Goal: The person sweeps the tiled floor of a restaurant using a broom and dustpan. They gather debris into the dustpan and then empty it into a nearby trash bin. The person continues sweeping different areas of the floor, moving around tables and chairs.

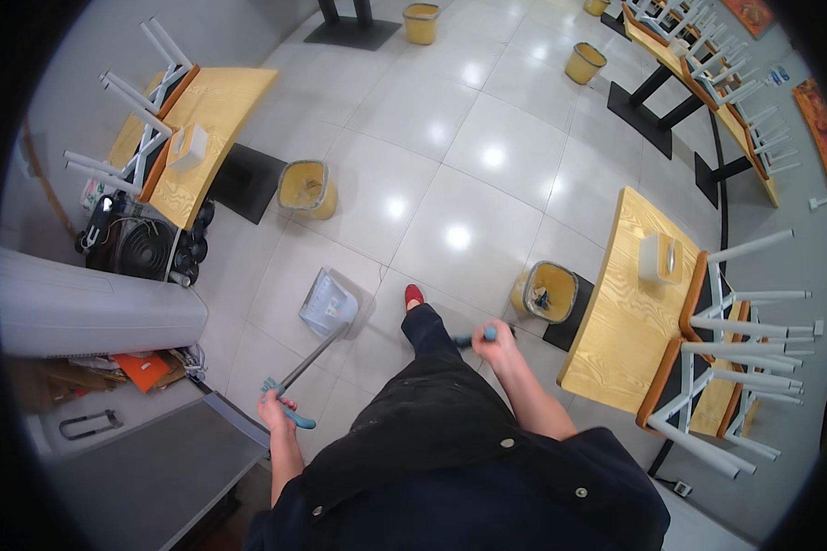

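My left hand grips the blue handle of a long-handled dustpan, whose pale plastic pan rests on the tiled floor ahead and to the left of my foot. Closed around the blue-ended handle of a broom is my right hand, in front of my right side. Part of the dark broom head shows behind that hand; the rest is hidden. My red shoe stands on the floor between the two tools.
Yellow bins stand at the right and left, with others farther off. Upturned chairs rest on a wooden table to the right and another table to the left. A fan, a white cabinet-like unit and a grey-topped surface line the left side.
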`<state>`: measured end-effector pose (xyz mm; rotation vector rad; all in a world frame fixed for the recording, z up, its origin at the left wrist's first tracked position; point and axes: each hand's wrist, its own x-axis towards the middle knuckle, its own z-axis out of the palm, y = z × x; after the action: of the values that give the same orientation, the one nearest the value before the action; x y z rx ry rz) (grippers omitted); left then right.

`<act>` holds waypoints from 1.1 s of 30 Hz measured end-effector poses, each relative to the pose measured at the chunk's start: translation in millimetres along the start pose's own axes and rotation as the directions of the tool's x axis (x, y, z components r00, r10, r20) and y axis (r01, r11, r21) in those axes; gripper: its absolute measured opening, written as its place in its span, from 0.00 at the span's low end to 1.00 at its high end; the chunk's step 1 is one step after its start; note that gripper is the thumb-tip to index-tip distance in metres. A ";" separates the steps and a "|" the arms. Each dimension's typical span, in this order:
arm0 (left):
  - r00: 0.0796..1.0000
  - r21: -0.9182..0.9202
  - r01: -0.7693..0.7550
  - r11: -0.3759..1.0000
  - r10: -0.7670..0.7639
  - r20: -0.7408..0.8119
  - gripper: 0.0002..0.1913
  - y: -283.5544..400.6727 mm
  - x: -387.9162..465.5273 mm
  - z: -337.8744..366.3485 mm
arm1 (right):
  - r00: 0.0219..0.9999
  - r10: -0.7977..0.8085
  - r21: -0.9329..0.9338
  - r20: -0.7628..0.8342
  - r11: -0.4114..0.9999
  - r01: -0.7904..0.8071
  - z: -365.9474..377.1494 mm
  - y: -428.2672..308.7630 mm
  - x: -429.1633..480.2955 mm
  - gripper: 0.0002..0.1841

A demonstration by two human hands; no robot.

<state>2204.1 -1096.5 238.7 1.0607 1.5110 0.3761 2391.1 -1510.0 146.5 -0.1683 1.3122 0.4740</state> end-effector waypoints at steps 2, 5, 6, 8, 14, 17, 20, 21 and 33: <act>1.000 0.032 0.007 0.999 -0.007 -0.012 0.11 21.3 7.0 17.4 | 0.976 0.091 0.020 0.195 0.995 -0.097 77.8 -12.2 24.9 0.07; 0.999 0.028 0.026 0.999 -0.025 -0.036 0.11 52.6 12.0 51.3 | 0.973 0.060 0.090 0.225 0.993 -0.082 191.4 -48.6 55.7 0.06; 0.999 0.031 0.038 0.999 -0.037 -0.037 0.11 62.8 15.1 62.8 | 0.937 0.091 0.080 0.337 0.989 -0.125 224.0 -65.2 64.0 0.05; 0.995 0.015 0.071 0.997 -0.070 -0.070 0.11 81.3 24.8 87.1 | 0.936 -0.018 0.069 0.353 0.998 -0.007 283.7 -94.6 84.2 0.05; 0.989 0.009 0.105 0.994 -0.103 -0.105 0.09 105.7 57.4 133.1 | 0.899 -0.153 0.018 0.410 0.987 0.160 390.2 -171.9 143.6 0.07; 0.982 0.017 0.130 0.991 -0.126 -0.141 0.08 115.2 79.2 142.2 | 0.869 -0.236 -0.059 0.434 0.956 0.289 380.1 -187.2 156.9 0.09; 0.978 0.011 0.165 0.986 -0.162 -0.131 0.08 122.7 102.1 146.8 | 0.862 -0.257 -0.214 0.437 0.901 0.378 331.0 -184.4 144.4 0.06; 0.977 0.017 0.174 0.985 -0.171 -0.126 0.08 124.6 111.2 148.9 | 0.863 -0.257 -0.244 0.435 0.889 0.388 309.8 -179.1 132.2 0.06; 0.959 0.138 0.281 0.950 -0.283 -0.008 0.09 164.0 218.1 179.6 | 0.960 -0.280 -0.356 0.029 0.894 0.272 114.3 32.8 -52.4 0.08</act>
<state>2456.5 -897.4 180.5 0.9327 1.6692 0.0656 2469.3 -1449.7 231.0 -0.6585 1.1911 0.4638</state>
